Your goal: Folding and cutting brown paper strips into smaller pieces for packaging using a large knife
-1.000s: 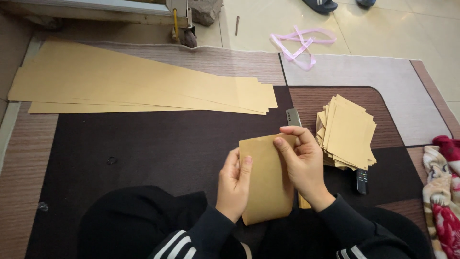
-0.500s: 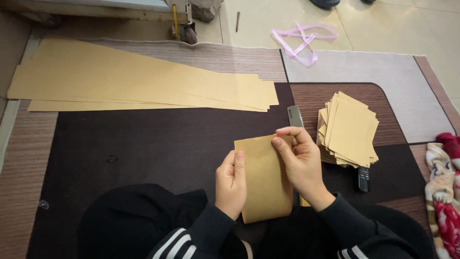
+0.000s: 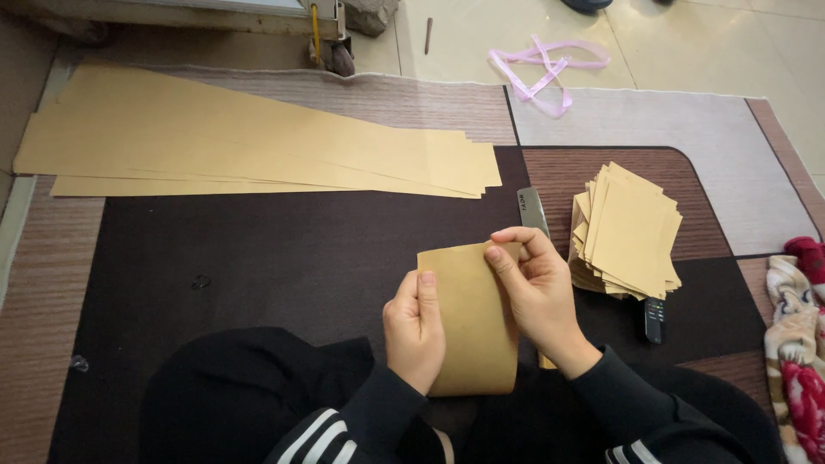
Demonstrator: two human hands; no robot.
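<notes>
I hold a tan paper strip (image 3: 471,326) upright over my lap, folded so it hangs toward me. My left hand (image 3: 414,328) grips its left edge with the thumb on top. My right hand (image 3: 534,290) pinches its upper right corner between thumb and fingers. Just right of that hand lies a fanned stack of cut tan paper squares (image 3: 627,232). A metal blade or ruler (image 3: 533,210) pokes out from behind my right hand on the dark mat (image 3: 258,258).
A pile of long tan paper strips (image 3: 258,146) lies across the far left of the mat. A small black remote-like object (image 3: 654,320) sits below the squares. Pink ribbon (image 3: 543,73) lies on the floor beyond; a patterned cloth (image 3: 799,344) is at the right edge.
My hands and the strip have barely moved; the right fingers shifted slightly along the top edge.
</notes>
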